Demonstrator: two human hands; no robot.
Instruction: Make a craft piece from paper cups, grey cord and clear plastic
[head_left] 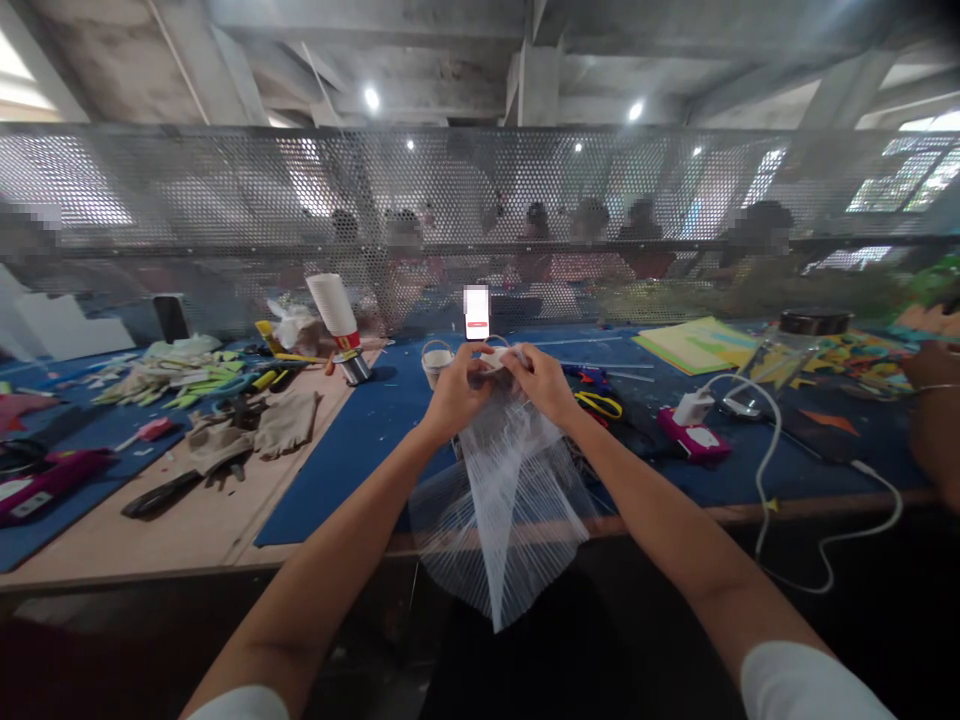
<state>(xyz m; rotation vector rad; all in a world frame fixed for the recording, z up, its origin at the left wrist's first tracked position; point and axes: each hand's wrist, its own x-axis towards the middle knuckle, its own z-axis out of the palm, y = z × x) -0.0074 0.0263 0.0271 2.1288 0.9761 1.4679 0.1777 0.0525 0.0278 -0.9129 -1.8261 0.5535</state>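
Note:
Both my hands are raised over the table's near edge, holding the top of a sheer white pleated fabric (510, 490) that hangs down toward my lap. My left hand (459, 388) is closed, pinching the gathered top from the left. My right hand (541, 380) is closed on the same gathered end from the right, close against the left hand. A small white piece shows between the fingertips; what it is I cannot make out. Just behind the hands stands a phone (476, 312) with a lit screen, and a small white cup (436, 360).
A blue mat (360, 450) covers the wooden table (180, 530). Scraps, gloves and tools lie at left, with a glue bottle (337, 325). Scissors with yellow handles (600, 403), a pink device (694, 438), a white cable (825, 540) and coloured paper (697, 342) lie right. A perforated metal screen (480, 210) backs the table; another person's hand (934, 400) is at far right.

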